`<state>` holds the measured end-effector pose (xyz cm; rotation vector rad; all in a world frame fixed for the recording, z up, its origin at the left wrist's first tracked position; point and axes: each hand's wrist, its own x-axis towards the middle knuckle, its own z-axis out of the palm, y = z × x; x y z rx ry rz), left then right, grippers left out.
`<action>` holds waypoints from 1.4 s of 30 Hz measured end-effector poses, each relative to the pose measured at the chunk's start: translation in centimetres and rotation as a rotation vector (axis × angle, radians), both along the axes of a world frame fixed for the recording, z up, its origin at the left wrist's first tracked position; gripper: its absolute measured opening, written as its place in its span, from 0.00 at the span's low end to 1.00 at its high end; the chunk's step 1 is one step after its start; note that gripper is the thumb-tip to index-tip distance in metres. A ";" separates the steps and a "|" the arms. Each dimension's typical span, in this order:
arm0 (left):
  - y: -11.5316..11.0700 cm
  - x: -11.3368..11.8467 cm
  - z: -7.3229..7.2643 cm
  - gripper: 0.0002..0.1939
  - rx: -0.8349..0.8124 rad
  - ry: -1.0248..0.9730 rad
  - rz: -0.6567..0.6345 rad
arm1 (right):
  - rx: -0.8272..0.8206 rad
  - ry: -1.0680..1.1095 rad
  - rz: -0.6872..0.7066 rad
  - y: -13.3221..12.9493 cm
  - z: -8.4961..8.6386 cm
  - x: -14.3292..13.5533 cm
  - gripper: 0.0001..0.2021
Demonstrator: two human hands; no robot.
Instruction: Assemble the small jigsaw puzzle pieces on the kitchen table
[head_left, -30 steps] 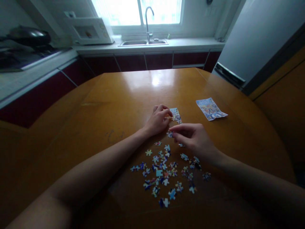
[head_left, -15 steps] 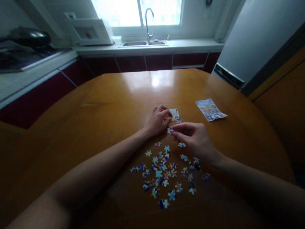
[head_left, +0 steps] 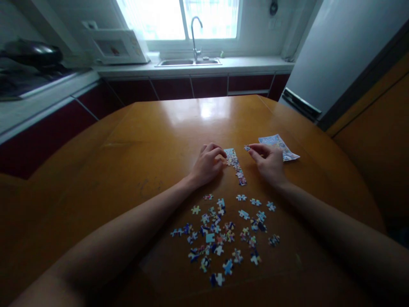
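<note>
My right hand (head_left: 267, 162) pinches a small jigsaw piece (head_left: 247, 148) between thumb and fingertips, raised to the right of the joined puzzle section (head_left: 232, 158). My left hand (head_left: 209, 161) is curled at that section's left edge, its fingertips holding the border and partly covering it. The joined section is pale blue at the top, with a narrow multicoloured strip (head_left: 242, 179) running down toward me. Nearer to me, several loose jigsaw pieces (head_left: 219, 230) lie scattered, in blue, yellow, white and red. Some overlap.
A creased printed sheet (head_left: 289, 154) lies beyond my right hand, which partly covers it. The wooden table (head_left: 153, 140) has rounded sides. Past its far edge are a counter with a sink (head_left: 177, 62), a pan (head_left: 33, 53) on the left and a refrigerator (head_left: 335, 55) on the right.
My right hand has moved up and to the right with a piece pinched in it, uncovering the narrow strip and some loose pieces. The left hand stays by the joined section.
</note>
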<state>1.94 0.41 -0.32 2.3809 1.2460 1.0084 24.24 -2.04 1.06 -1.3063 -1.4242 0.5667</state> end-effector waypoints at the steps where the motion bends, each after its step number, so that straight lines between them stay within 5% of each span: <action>1: 0.0 0.0 0.0 0.11 0.003 -0.004 -0.002 | -0.001 -0.018 0.005 0.3 -0.4 0.1 0.13; 12: -0.1 0.1 0.4 0.12 -0.022 -0.002 0.010 | -0.038 -0.086 0.088 0.1 -1.0 -0.5 0.11; 25: 0.1 0.0 0.2 0.19 -0.027 -0.025 0.012 | 0.151 -0.278 0.278 -1.0 -0.3 -0.9 0.07; 37: 0.1 -0.2 -0.1 0.12 -0.024 -0.057 0.006 | 0.253 -0.549 0.800 -2.4 -0.1 -1.8 0.10; 42: 0.1 -0.1 -0.2 0.16 -0.025 -0.051 0.020 | 0.238 -0.660 0.875 -2.8 0.1 -2.0 0.12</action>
